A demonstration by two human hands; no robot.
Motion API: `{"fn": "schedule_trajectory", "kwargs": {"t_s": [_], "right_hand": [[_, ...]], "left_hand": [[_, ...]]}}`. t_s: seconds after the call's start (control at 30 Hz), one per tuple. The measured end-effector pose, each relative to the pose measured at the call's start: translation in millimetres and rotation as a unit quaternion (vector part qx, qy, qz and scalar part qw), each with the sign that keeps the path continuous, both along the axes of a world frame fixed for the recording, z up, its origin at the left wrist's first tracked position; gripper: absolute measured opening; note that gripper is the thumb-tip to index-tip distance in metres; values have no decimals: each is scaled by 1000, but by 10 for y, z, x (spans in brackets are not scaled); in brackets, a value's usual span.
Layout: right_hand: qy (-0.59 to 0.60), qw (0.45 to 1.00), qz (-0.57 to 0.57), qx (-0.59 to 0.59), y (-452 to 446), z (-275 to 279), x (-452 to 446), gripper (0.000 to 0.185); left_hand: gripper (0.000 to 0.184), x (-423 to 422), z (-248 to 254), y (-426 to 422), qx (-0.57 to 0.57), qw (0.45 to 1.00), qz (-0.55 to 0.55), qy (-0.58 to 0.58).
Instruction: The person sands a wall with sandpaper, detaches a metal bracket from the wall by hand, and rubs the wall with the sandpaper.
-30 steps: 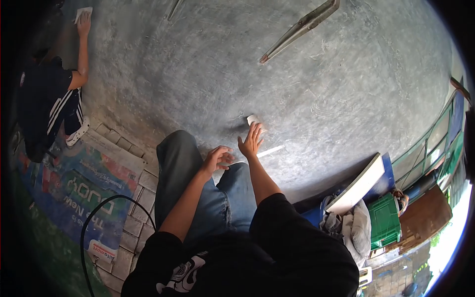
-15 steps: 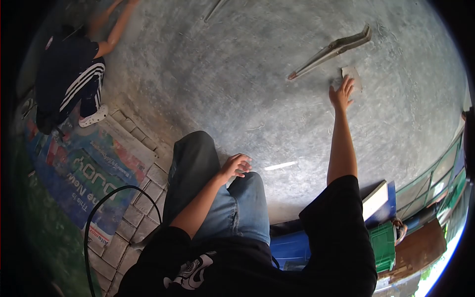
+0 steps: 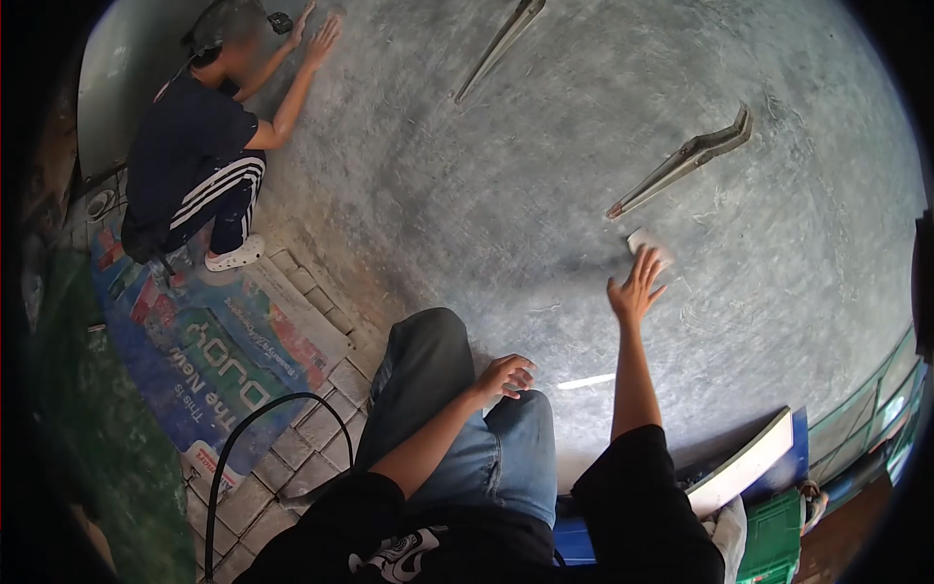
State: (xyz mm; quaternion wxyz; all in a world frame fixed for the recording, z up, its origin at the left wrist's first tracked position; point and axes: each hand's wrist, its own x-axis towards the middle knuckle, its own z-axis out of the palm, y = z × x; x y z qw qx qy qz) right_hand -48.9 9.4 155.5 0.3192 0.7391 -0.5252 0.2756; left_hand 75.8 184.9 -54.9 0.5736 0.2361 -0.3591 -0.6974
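Observation:
Against the grey wall (image 3: pixel 506 204), my right hand (image 3: pixel 636 288) presses a small pale sheet (image 3: pixel 650 247) under its fingertips, fingers spread. A metal bracket (image 3: pixel 681 165) juts from the wall just above the sheet. My left hand (image 3: pixel 505 377) rests by my raised knee, its fingers loosely curled and apart, with nothing visible in it. Right of that hand, a bright white strip (image 3: pixel 586 382) shows on the wall.
A co-worker (image 3: pixel 195 146) crouches at the upper left, both hands at the wall. A second bracket (image 3: pixel 498 51) is above. A printed banner (image 3: pixel 214 360), black cable (image 3: pixel 222 457), white board (image 3: pixel 744 462) and green crate (image 3: pixel 772 535) lie around.
My right hand went up the wall with the sheet, then came back down below the bracket. My left hand stays near the knee. The view has shifted, showing more of the co-worker.

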Motion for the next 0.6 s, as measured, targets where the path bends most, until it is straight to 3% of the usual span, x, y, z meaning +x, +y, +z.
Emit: {"fn": "schedule_trajectory", "kwargs": {"t_s": [0.1, 0.17, 0.27, 0.37, 0.47, 0.5, 0.6], "right_hand": [[-23, 996, -70, -42, -205, 1333, -3, 90], [-87, 992, -91, -3, -305, 1888, -49, 89], [-71, 994, -81, -23, -328, 1758, -137, 92], [-63, 993, -69, -70, -100, 767, -80, 99], [28, 997, -65, -10, 48, -593, -233, 97], [30, 994, -73, 71, 200, -910, -245, 96], [28, 983, -102, 152, 399, -1279, -293, 98]], "left_hand": [[42, 4, 41, 28, 6, 1000, -3, 9], [43, 23, 47, 42, 13, 1000, 4, 17], [41, 29, 9, 18, 19, 999, 13, 25], [43, 39, 32, 29, 18, 1000, 15, 7], [42, 27, 19, 16, 15, 1000, 11, 7], [41, 13, 9, 17, 16, 1000, 15, 7], [39, 13, 47, 50, 12, 1000, 13, 2]]}}
